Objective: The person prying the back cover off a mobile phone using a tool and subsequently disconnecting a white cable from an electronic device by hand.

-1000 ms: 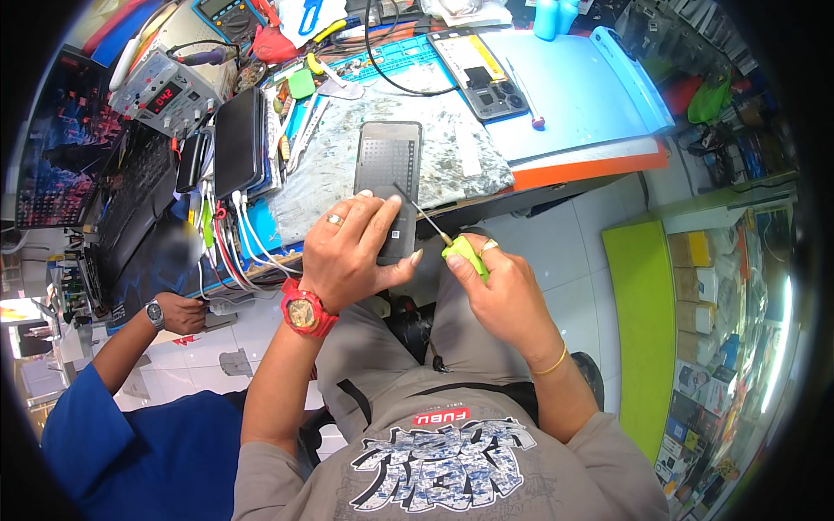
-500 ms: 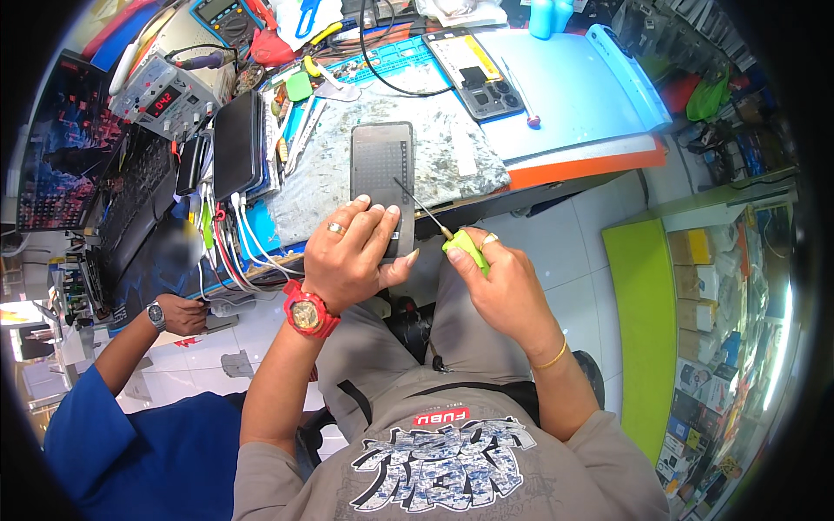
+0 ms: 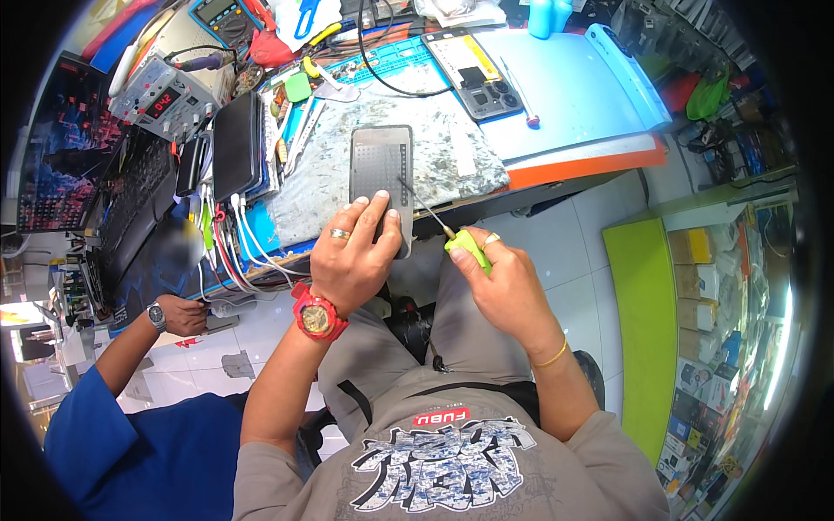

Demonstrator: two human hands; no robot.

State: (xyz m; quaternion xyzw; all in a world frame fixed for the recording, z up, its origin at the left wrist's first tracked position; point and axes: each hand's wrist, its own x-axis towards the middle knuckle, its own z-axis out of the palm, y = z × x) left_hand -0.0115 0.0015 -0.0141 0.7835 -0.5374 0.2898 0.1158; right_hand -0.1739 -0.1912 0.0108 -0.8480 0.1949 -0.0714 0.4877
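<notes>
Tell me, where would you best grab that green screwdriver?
By its thick green handle, coming from the person's right, as the right hand does now. The thin shaft slants up-left to the phone, which the left hand steadies, so the handle is the only chunky, free part.

- the phone (image 3: 380, 174) lies on the mat (image 3: 452, 165), at the bench's near edge.
- my left hand (image 3: 352, 256) rests on the phone's near end.
- my right hand (image 3: 504, 282) is right of it, holding a screwdriver (image 3: 447, 233) whose tip touches the phone.
- an opened phone (image 3: 473, 74) lies behind.
- a meter (image 3: 161, 94) sits far left.
- another person's hand (image 3: 178, 314) is left of me.
</notes>
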